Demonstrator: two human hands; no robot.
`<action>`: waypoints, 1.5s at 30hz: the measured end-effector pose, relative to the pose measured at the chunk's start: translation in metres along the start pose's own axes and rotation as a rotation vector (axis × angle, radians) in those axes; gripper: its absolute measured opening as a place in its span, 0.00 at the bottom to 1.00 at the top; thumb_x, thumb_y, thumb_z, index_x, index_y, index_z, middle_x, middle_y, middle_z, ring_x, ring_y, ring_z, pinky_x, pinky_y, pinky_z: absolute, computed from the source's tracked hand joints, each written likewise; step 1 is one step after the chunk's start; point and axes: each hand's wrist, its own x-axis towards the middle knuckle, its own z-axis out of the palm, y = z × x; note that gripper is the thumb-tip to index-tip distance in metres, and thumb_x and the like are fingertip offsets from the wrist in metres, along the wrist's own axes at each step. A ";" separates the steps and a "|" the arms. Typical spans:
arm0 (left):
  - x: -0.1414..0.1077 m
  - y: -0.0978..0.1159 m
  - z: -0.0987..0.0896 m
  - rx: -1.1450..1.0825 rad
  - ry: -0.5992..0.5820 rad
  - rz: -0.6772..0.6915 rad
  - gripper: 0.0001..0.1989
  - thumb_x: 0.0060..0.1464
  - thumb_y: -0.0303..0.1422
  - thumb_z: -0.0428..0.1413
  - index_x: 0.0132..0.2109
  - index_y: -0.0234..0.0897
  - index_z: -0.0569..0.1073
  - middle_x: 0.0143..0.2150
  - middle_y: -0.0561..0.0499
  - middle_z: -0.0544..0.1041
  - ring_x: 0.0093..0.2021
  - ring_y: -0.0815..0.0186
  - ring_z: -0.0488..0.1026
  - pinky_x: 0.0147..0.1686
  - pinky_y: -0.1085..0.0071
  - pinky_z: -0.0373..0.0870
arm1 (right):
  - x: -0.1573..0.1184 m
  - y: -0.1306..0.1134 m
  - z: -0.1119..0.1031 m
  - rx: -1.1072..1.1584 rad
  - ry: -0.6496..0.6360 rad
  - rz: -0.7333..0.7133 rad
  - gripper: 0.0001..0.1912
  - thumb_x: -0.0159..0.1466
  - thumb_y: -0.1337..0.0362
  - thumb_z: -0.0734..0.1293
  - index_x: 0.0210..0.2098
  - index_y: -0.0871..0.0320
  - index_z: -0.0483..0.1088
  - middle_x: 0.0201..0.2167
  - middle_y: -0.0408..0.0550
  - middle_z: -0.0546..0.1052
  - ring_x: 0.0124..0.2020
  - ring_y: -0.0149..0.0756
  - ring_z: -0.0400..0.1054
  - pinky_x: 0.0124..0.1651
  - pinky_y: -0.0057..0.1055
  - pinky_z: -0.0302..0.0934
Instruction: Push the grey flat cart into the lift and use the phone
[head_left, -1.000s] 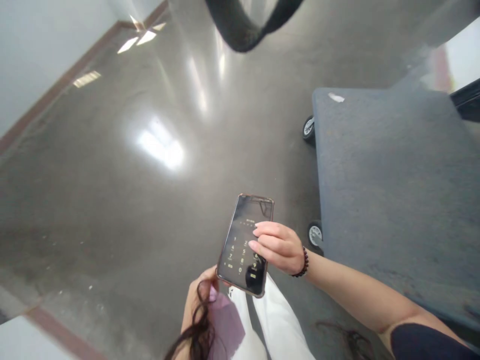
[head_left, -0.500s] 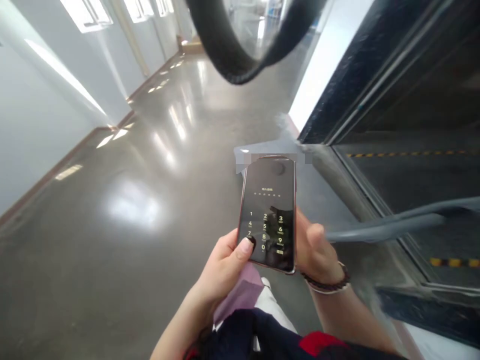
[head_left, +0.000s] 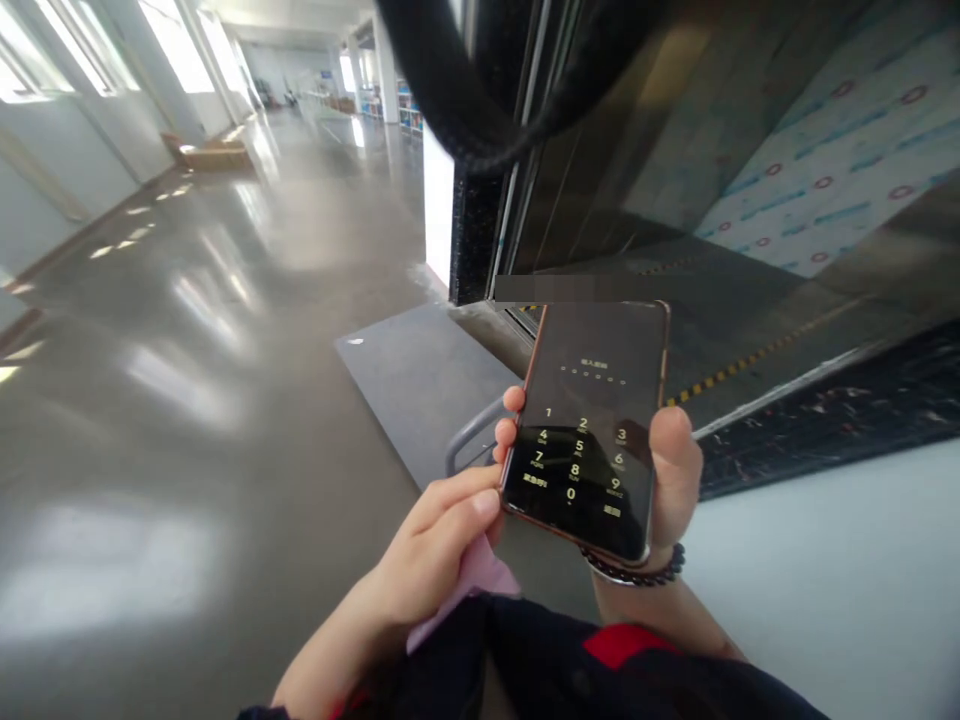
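Holding: right hand [head_left: 671,470] wraps the phone [head_left: 592,425], keypad showing
Pinching: left hand [head_left: 442,545] on pink cloth [head_left: 469,590], thumb at phone edge

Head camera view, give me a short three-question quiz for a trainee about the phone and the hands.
1. True or false: the phone shows a number keypad on a dark screen.
2. Which hand grips the phone from behind? A) right hand B) left hand C) neither
3. Fill in: the left hand holds a pink ____ just below the phone's lower left corner.

Key:
1. True; digits 1 to 9 and 0 are lit.
2. A; its thumb lies along the right edge and its fingertips show at the left edge.
3. Cloth, or a similar soft pink piece; its exact kind is unclear.
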 end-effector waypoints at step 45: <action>0.090 0.010 -0.026 0.550 -0.440 -0.074 0.15 0.60 0.34 0.44 0.33 0.31 0.72 0.28 0.49 0.74 0.30 0.70 0.71 0.30 0.77 0.64 | 0.010 -0.017 -0.024 -0.095 0.285 -0.262 0.36 0.57 0.37 0.59 0.51 0.60 0.65 0.41 0.52 0.70 0.39 0.37 0.67 0.29 0.27 0.66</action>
